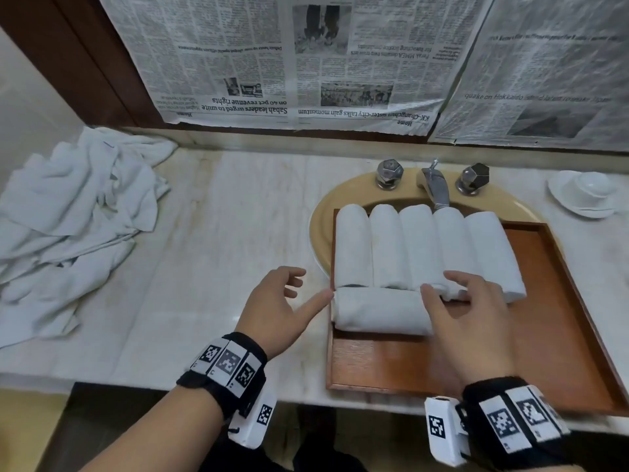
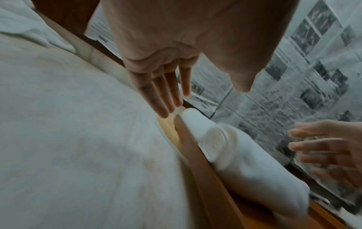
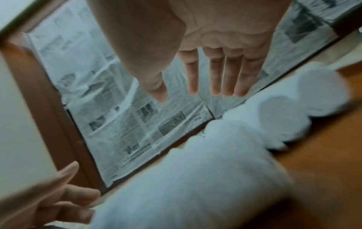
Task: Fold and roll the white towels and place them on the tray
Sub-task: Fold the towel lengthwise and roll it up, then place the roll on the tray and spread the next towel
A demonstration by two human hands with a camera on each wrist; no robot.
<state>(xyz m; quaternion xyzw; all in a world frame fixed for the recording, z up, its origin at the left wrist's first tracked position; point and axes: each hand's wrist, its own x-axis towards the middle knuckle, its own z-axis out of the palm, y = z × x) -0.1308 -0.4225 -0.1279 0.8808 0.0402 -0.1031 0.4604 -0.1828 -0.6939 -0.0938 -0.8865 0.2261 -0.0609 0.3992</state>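
Seating: sixth roll (image 1: pixel 379 311) crosswise at the tray's (image 1: pixel 561 335) 9 o'clock
Left hand (image 1: pixel 279 308): spread, thumb squaring its end
Right hand (image 1: pixel 466 321): spread, steadying lightly
Advice: avoid unrolling it

Bare forearms with black marker-tagged wristbands

Each wrist carries a black fabric band: the left wristband (image 1: pixel 223 366) and the right wristband (image 1: pixel 514 415) each bear a row of white rectangular tags printed with black square-patterned codes, some with a small letter or digit beneath. Under each band hangs a white boxy camera housing, left (image 1: pixel 253 424) and right (image 1: pixel 442 430), each with its own black-and-white code marker. No sleeves show; the forearms are bare.
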